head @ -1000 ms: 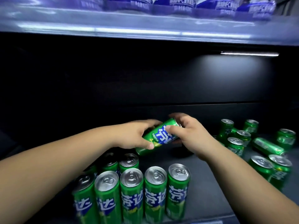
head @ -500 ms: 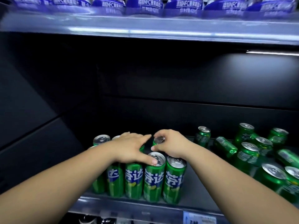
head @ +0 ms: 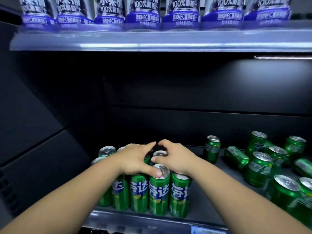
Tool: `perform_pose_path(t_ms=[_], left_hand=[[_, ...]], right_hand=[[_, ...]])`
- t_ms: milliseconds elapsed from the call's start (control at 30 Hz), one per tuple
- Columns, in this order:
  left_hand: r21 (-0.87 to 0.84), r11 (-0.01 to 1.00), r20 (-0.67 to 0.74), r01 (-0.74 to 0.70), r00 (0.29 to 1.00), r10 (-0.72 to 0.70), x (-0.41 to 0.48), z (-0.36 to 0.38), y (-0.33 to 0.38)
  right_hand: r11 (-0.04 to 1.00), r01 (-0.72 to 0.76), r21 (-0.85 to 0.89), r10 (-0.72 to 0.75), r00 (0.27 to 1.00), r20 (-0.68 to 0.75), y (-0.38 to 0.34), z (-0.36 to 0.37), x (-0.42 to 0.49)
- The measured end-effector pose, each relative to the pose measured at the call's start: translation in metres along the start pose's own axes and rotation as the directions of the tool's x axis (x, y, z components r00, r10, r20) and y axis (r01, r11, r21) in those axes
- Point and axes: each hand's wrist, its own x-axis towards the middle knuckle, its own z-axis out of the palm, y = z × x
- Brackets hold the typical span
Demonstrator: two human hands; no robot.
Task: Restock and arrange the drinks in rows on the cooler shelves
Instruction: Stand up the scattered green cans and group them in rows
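So the slim green can [head: 159,153] sits upright in the second row on the lower shelf [head: 199,206], right behind the front row of green cans [head: 148,191]. The right hand [head: 175,156] is wrapped round its top, thumb against the rim. The left hand [head: 136,159] lies flat and loose over the neighbouring can tops, thumb tip on a front can's lid, not gripping anything. Off to the right there's a messy bunch of darker green cans [head: 258,168], one tipped on its side. Purple-labelled juice bottles [head: 143,14] line the upper shelf [head: 168,43].
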Motion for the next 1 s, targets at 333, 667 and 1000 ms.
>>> perform_pose_path(t_ms=[333, 667, 1000], left_hand=[[0.056, 0.998, -0.005, -0.020, 1.000, 0.020, 0.007, 0.004, -0.009], [-0.084, 0.986, -0.074, -0.141, 0.988, 0.135, 0.016, 0.001, -0.021], [-0.066, 0.940, -0.189, -0.334, 0.929, 0.317, 0.061, -0.004, 0.096]], right_hand=[[0.999, -0.024, 0.027, 0.024, 1.000, 0.003, -0.004, -0.003, -0.003], [0.999, -0.033, -0.027, 0.026, 0.974, -0.227, -0.001, -0.018, -0.016], [0.984, -0.174, -0.049, 0.158, 0.960, -0.232, 0.110, -0.099, -0.059]])
